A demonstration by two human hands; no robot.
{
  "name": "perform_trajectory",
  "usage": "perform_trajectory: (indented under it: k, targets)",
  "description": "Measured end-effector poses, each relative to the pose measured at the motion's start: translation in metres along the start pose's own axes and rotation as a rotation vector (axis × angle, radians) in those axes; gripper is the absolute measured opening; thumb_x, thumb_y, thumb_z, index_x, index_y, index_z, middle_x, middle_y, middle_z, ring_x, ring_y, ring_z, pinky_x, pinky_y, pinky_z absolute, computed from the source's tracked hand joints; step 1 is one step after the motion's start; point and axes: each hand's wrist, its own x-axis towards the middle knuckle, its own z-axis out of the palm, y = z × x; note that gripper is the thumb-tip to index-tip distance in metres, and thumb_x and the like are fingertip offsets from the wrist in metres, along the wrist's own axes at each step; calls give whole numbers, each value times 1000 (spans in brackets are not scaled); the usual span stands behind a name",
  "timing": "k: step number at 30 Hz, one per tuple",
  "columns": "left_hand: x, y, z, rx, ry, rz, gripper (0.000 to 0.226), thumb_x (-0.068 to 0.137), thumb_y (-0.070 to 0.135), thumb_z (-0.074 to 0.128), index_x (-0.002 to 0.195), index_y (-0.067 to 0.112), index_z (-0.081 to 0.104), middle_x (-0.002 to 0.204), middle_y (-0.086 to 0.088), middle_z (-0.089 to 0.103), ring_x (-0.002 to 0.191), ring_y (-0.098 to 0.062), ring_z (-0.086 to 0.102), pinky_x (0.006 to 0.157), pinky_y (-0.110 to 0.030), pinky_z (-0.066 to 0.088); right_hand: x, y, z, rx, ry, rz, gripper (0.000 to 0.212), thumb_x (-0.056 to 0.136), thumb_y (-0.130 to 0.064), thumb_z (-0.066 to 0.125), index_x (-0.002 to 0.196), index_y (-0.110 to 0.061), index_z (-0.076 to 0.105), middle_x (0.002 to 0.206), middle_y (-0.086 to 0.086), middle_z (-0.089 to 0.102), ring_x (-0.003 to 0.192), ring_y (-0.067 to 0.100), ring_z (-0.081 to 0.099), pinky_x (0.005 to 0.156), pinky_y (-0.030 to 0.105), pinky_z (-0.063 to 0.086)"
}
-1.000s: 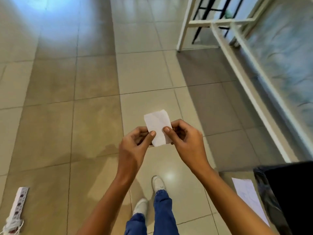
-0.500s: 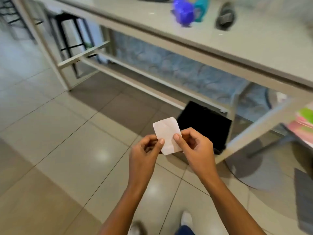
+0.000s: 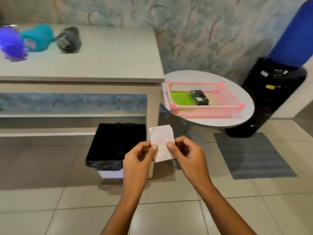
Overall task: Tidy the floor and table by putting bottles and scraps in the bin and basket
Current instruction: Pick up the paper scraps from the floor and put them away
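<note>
A small white paper scrap (image 3: 161,140) is held upright in front of me. My left hand (image 3: 138,160) pinches its left edge and my right hand (image 3: 188,156) pinches its right edge, thumbs on the near face. Just behind and left of the scrap, a bin with a black liner (image 3: 115,145) stands on the floor under the table's end. A pink basket (image 3: 205,111) sits on a round side table (image 3: 225,122) to the right, holding a green sheet and a dark flat object. Purple (image 3: 11,44), teal (image 3: 38,39) and grey (image 3: 68,39) bottles lie on the long table (image 3: 101,65).
A black water dispenser (image 3: 269,95) with a blue jug stands at the far right against the wall. A grey mat (image 3: 252,155) lies on the tiled floor in front of it. The long table's leg (image 3: 153,116) stands between bin and round table.
My view has swung up and right from the bare floor to the table, bin and basket. Both hands have kept the same pinch on the scrap.
</note>
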Motion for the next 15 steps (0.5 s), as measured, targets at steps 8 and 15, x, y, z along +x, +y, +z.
perform_trajectory:
  k: [8,15]
  targets:
    - [65,-3,150,1,-124,-53,7,86,30,65,91,28,70,83,13,74,75,-3,69,66,-14,55,71,67,-124,-34,165,110,5,84,-31,70,81,-29,67,77,-13,71,76,1,67,62,14,53]
    - [168,-19,218,0,-193,-86,6,86,23,67,87,26,72,81,6,75,70,-6,69,66,-19,53,169,116,-158,-23,224,134,10,85,-23,72,78,-27,66,75,-11,70,70,6,64,68,34,57]
